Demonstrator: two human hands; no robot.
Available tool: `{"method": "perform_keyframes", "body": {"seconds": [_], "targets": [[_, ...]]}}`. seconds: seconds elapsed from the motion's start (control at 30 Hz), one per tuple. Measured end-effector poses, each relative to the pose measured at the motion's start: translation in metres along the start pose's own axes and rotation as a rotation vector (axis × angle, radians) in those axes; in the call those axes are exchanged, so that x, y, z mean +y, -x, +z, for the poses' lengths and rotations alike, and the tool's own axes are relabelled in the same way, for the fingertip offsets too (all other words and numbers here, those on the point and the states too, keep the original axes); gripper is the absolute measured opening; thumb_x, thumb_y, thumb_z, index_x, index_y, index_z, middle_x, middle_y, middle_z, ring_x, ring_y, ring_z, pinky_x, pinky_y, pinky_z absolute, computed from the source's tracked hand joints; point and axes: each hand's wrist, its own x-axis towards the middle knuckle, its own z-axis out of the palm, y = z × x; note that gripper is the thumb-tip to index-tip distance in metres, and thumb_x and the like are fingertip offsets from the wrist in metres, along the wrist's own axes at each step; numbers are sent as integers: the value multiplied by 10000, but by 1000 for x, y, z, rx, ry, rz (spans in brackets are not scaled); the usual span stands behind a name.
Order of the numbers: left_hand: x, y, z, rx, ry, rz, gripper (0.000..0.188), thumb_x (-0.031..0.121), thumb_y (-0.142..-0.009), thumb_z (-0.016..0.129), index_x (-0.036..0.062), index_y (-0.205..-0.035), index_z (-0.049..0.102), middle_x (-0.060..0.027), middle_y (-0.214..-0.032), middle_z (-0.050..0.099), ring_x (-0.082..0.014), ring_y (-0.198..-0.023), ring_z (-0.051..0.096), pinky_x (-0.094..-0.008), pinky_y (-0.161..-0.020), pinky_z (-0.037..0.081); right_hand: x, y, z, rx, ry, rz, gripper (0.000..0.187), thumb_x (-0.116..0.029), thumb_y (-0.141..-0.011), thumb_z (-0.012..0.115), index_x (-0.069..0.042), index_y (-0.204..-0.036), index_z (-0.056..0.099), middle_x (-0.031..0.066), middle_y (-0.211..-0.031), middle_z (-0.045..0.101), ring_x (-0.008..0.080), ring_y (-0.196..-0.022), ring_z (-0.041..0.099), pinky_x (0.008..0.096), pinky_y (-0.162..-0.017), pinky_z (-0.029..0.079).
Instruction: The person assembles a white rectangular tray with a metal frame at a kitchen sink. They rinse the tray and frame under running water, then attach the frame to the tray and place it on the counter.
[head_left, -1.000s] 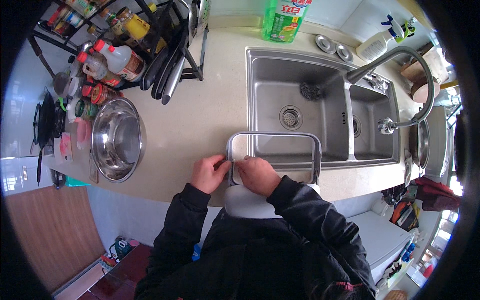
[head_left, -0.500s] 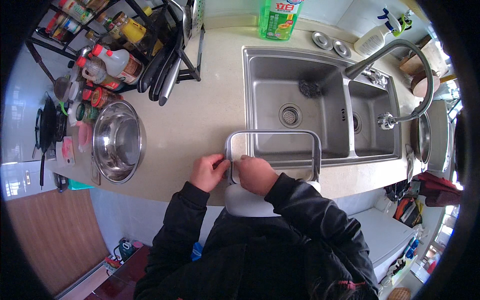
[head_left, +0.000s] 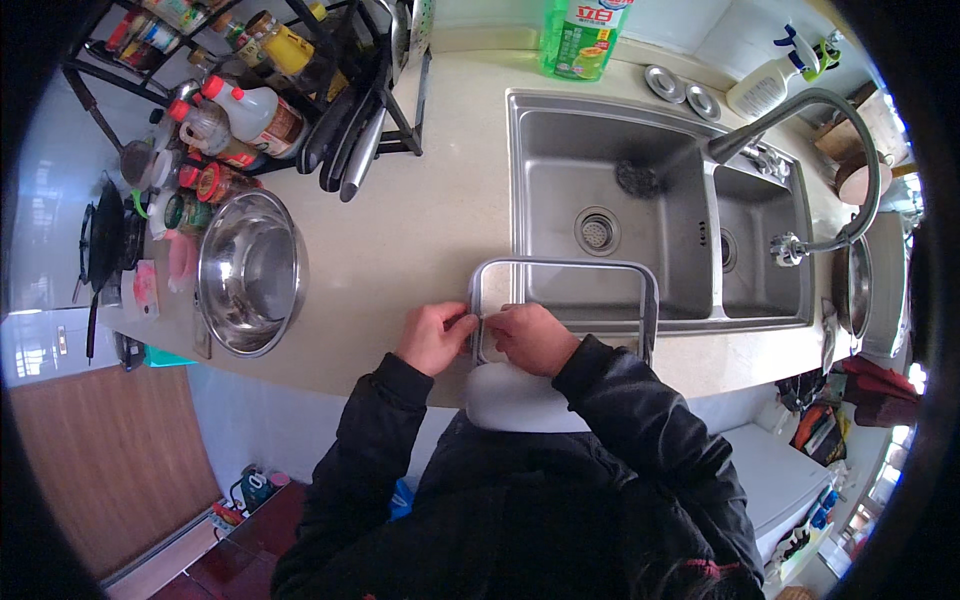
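Upright at the counter's front edge, before my body, stands a rectangular see-through frame with a grey rim (head_left: pixel 560 263). A rounded white part (head_left: pixel 520 402) lies directly below it; I cannot tell whether the two are one piece. My left hand (head_left: pixel 435 338) pinches the frame's left side from outside, thumb and forefinger together. Opposite it, inside the frame, my right hand (head_left: pixel 535 340) has curled fingers at the same left side. Whatever small part lies between the fingertips is hidden.
Behind the frame is a double steel sink (head_left: pixel 715 260) with a curved tap (head_left: pixel 866 140). A steel bowl (head_left: pixel 253 275) stands left on the counter (head_left: pixel 400 230), near a black rack (head_left: pixel 405 135) with knives and bottles. A green detergent bottle (head_left: pixel 583 40) stands at the back.
The whole view has shifted slightly, so things sit a little further right. Both hands keep to the frame's left side, with the right fingers slightly rearranged.
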Motion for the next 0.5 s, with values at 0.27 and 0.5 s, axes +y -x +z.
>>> {"method": "perform_keyframes", "body": {"seconds": [0.27,0.5], "targets": [[-4,-2,5,16,-55,22,224,182,-875,626,-33,-813,631,-139,-594,612,-182,-541,641,-327,-510,486,8,5,12,46,-29,-60,122,-67,-745,537,-11,-804,628,201,-801,619,376,-794,624,464,-722,503],[0,0,6,64,-69,65,228,196,-876,621,-30,-854,637,-151,-638,627,-191,-544,634,-328,-525,485,4,2,-10,-40,4,-61,144,-81,-810,548,-5,-905,626,190,-847,612,371,-793,614,455,-713,499]]}}
